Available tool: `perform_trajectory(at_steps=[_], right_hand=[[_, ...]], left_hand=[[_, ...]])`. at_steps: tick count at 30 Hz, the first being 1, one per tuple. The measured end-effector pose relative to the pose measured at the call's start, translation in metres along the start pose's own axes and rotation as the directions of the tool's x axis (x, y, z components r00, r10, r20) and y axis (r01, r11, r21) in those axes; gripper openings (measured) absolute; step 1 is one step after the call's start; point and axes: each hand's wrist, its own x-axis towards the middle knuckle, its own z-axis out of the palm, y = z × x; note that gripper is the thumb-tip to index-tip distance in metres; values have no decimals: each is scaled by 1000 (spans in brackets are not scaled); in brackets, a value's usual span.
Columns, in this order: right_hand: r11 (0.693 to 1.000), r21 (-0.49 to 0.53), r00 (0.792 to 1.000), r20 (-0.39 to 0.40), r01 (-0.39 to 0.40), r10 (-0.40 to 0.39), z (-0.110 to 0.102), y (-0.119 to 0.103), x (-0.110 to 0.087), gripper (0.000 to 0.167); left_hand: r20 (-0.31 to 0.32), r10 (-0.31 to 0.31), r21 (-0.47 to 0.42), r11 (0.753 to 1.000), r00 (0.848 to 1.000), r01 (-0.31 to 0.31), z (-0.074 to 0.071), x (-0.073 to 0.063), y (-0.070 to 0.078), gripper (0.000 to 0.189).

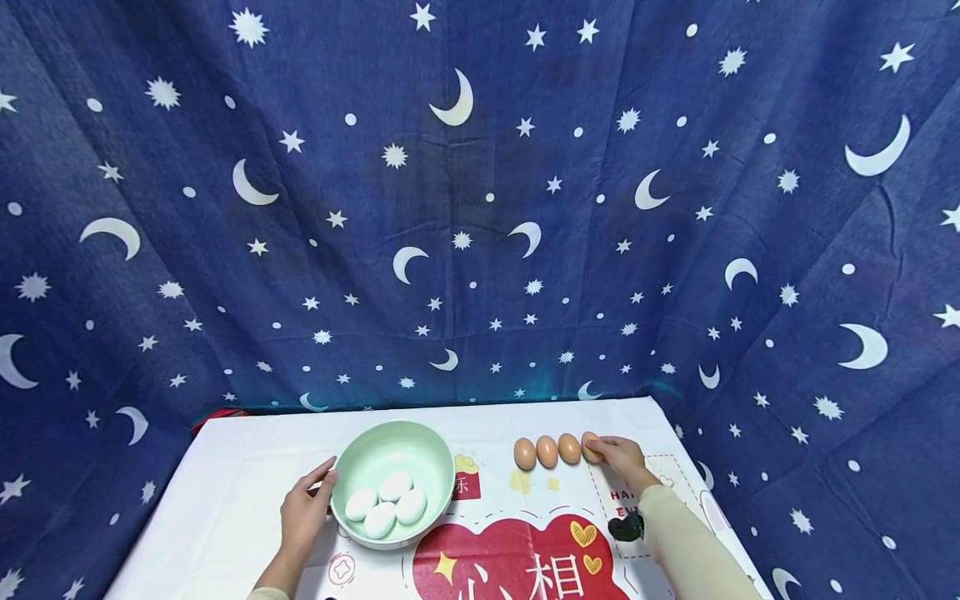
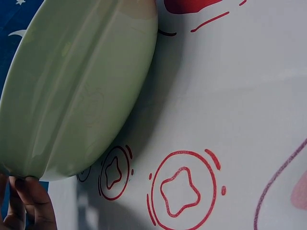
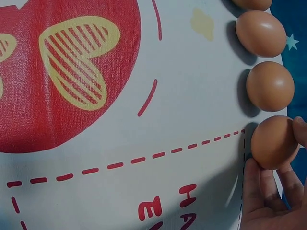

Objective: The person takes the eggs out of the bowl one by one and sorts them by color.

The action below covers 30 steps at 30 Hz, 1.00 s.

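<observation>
A pale green bowl stands on the table at left of centre with several white eggs inside. At the bowl's left rim is my left hand, its fingertips and thumb holding the edge. In the left wrist view the fingers meet the rim at lower left, and their tips are partly hidden. Several brown eggs form a row at the back right. My right hand pinches the rightmost brown egg between thumb and fingers, still in line with its neighbours. Beside it sits another brown egg.
A white tablecloth printed with a large red shape, hearts and lettering covers the table. Behind the table's back edge and along the sides hangs a dark blue curtain with moons and stars.
</observation>
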Motion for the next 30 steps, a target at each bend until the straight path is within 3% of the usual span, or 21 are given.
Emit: perform_trajectory(at_steps=[30], right_hand=[[1000, -17, 999, -42, 15, -16, 0, -4, -9, 57]], left_hand=[[-28, -4, -9, 1000, 1000, 4, 1, 0, 2, 41]])
